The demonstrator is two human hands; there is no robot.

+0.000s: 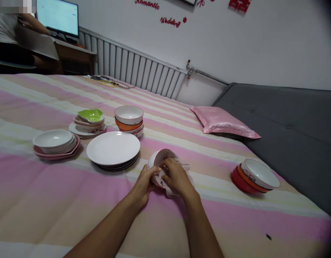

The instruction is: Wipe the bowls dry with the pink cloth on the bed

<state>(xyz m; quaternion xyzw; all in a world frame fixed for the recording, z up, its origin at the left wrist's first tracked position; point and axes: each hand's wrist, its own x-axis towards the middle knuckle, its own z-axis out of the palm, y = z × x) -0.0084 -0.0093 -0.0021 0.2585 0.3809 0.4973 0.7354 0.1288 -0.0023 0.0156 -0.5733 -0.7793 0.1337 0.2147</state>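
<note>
My left hand point(146, 181) grips the rim of a small white bowl with a red edge point(160, 157), tilted on its side just above the striped bedspread. Against that bowl my right hand point(176, 175) presses a white cloth point(185, 168), fingers closed on the fabric. Both hands are in the lower middle of the head view. To their left sits a stack of large white plates point(113, 147). Beyond it stands a stack of bowls, white on orange point(129, 119).
Farther left are a stack of shallow white and pink dishes point(54, 142) and small plates topped by a green leaf-shaped dish point(90, 115). Tilted red and white bowls point(255, 176) lie at right near the grey sofa point(294, 122). A pink pillow point(221, 122) lies behind. Another person sits at a desk, far left.
</note>
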